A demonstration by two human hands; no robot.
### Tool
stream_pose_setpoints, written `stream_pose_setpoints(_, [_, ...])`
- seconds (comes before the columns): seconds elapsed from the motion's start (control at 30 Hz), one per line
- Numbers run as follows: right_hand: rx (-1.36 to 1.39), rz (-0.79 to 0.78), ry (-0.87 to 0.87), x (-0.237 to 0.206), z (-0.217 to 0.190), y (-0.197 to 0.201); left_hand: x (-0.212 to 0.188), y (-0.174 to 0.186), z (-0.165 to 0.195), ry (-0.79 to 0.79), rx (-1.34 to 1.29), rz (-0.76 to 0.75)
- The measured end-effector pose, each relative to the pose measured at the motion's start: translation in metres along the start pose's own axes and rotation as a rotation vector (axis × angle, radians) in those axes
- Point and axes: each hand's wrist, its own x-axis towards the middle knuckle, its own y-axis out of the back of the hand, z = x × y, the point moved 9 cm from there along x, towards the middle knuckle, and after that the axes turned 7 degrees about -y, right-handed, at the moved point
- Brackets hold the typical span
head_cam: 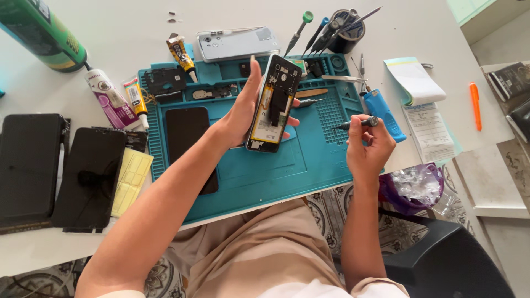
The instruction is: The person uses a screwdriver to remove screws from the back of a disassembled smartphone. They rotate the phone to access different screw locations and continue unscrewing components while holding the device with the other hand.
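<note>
Right hand (367, 146) grips one screwdriver (358, 123); left hand (248, 107) holds one opened phone (274, 105).

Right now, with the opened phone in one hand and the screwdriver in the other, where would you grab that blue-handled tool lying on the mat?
Probably by the thick blue handle, around its middle, coming from above and from the right. It lies flat at the right edge of the teal mat with its thin tip pointing away, just beyond the right hand, which holds a small screwdriver. The left hand is holding the opened phone.
</note>
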Motion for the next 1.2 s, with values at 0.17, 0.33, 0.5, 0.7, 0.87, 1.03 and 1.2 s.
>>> stream_pose_setpoints(0.17, [0.037, 0.035, 0.004, -0.002, -0.002, 0.005, 0.0, -0.001, 0.007, -0.048, 0.014, 0.008])
stream_pose_setpoints(0.33, [0.314, 0.049, 0.011, -0.011, -0.007, 0.007, -0.003, -0.006, 0.012, -0.07, -0.075, -0.02])
stream_pose_setpoints(0.5, [0.48, -0.004, 0.017, -0.027, -0.013, -0.016, -0.003, 0.001, 0.013, -0.032, -0.232, -0.022])
stream_pose_setpoints(0.7, [0.448, -0.06, -0.008, -0.026, -0.013, -0.02, -0.008, -0.015, -0.004, 0.169, -0.289, -0.178])
stream_pose_setpoints(0.87, [0.444, -0.053, -0.028, -0.026, -0.012, -0.022, -0.009, -0.02, -0.002, 0.156, -0.263, -0.186])
stream_pose_setpoints(1.03, [0.43, -0.077, -0.02, -0.027, -0.014, -0.025, -0.009, -0.022, 0.0, 0.112, -0.217, -0.196])
stream_pose_setpoints(1.2, [0.399, -0.083, -0.011, -0.026, -0.018, -0.025, -0.008, -0.021, -0.002, 0.11, -0.223, -0.192])
